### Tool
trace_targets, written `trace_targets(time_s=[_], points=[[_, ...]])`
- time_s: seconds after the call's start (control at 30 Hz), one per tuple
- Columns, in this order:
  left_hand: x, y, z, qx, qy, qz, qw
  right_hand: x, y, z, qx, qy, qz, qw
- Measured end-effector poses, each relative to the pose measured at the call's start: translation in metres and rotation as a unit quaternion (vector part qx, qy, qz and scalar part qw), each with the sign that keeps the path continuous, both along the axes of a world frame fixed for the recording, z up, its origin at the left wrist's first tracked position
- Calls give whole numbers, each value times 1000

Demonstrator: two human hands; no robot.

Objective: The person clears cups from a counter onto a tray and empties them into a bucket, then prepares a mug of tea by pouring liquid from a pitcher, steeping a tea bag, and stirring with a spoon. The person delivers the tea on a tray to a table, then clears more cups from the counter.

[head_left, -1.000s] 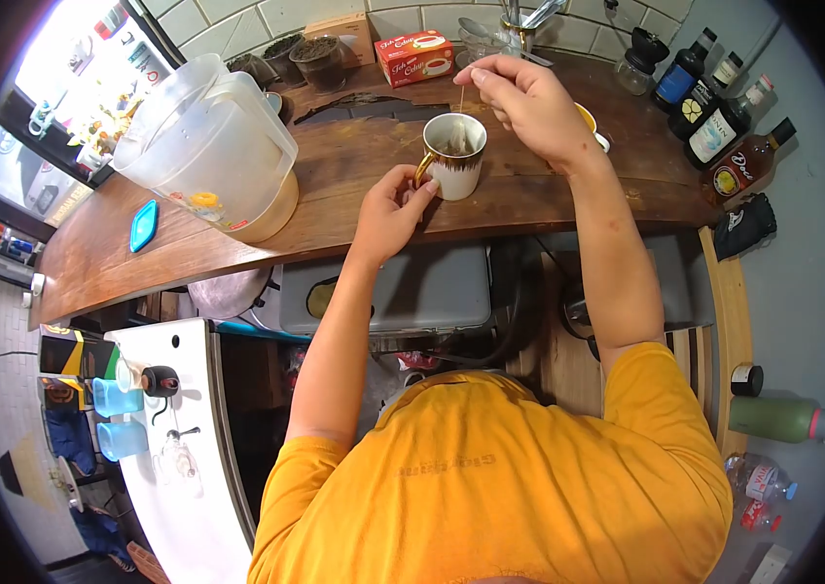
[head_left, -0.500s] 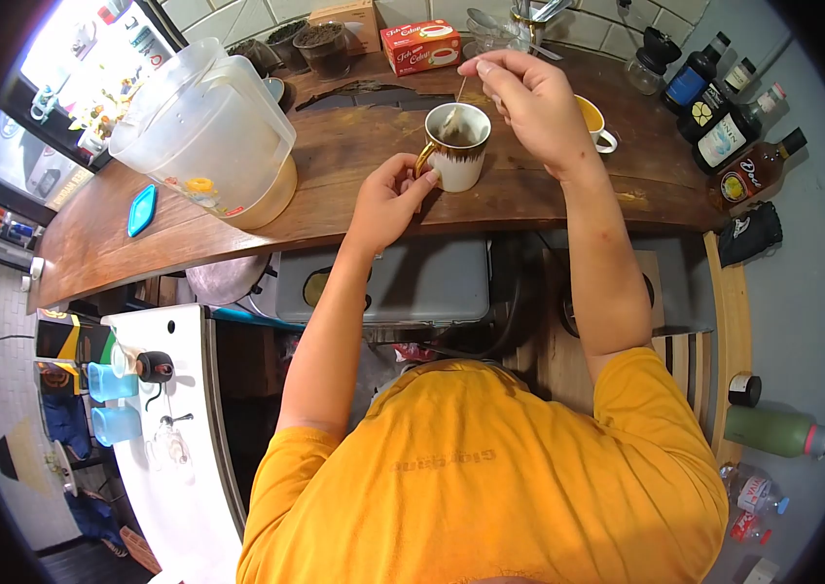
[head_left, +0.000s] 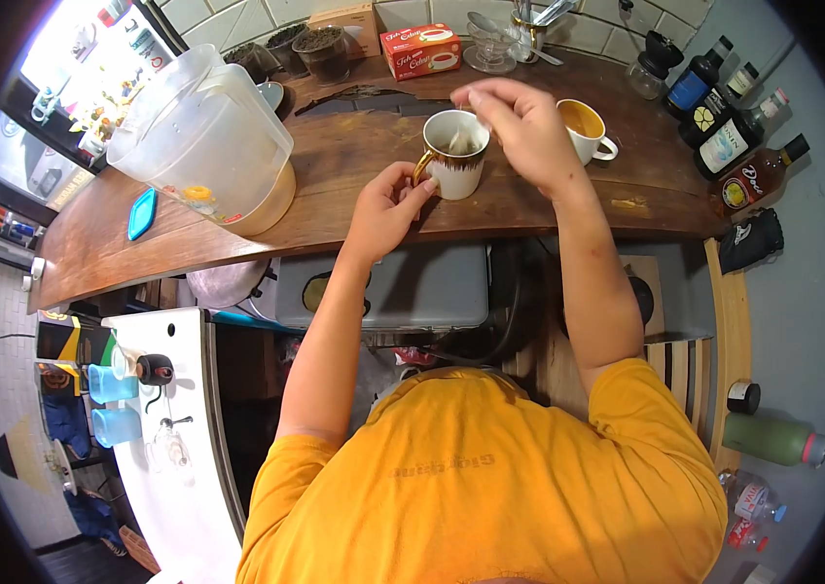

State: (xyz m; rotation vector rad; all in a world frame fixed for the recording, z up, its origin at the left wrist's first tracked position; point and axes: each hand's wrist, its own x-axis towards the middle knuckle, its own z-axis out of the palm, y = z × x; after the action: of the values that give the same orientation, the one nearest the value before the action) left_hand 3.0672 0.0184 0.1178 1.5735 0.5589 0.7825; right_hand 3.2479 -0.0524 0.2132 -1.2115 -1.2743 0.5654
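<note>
A white mug (head_left: 453, 179) with a gold-patterned rim and gold handle stands upright on the wooden counter. My left hand (head_left: 392, 202) is closed around its handle, on the left side. Above the mug's rim, my right hand (head_left: 520, 122) pinches the string of a tea bag (head_left: 461, 142), which hangs inside the mug. The string itself is hard to make out. Just right of that hand is a white cup (head_left: 585, 136) with a yellow inside. Behind the mug sits a red tea box (head_left: 421, 51).
A large clear plastic pitcher (head_left: 223, 146) stands on the left of the counter (head_left: 335, 209), with a blue lid (head_left: 142, 213) beside it. Several bottles (head_left: 732, 136) line the right wall. Glasses and a spoon holder (head_left: 526, 41) are at the back.
My right hand has come down a little, and the tea bag sits differently inside the mug. More of the white cup now shows beside the hand. My left hand keeps its hold.
</note>
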Motion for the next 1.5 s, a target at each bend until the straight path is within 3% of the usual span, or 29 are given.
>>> trace_targets(time_s=[0.07, 0.13, 0.17, 0.4, 0.57, 0.67, 0.87, 1.07, 1.33, 1.5], points=[[0, 0, 2, 1, 1, 4, 1000, 5, 1, -12, -15, -26, -6, 1000], [-1, 0, 2, 18, 26, 0, 999, 4, -3, -12, -115, -70, 25, 991], [-1, 0, 2, 19, 26, 0, 999, 3, -4, -9, -120, -33, 16, 992], [-1, 1, 1, 24, 35, 4, 999, -2, -17, 34, -47, 50, 61, 996], [-1, -2, 4, 45, 40, 3, 998, -4, -14, -8, -100, 8, 34, 994], [-1, -2, 4, 40, 36, 12, 998, -7, -15, 1, -127, 4, 22, 992], [-1, -1, 4, 47, 48, 9, 998, -12, -17, 36, -13, 105, 43, 993], [-1, -1, 1, 34, 30, 11, 999, -14, -10, -10, -74, 29, -47, 996], [0, 2, -2, 33, 32, 8, 999, -17, -11, 33, 18, 121, -10, 992], [0, 0, 0, 39, 26, 13, 999, -13, -1, -6, -59, 56, -47, 996]])
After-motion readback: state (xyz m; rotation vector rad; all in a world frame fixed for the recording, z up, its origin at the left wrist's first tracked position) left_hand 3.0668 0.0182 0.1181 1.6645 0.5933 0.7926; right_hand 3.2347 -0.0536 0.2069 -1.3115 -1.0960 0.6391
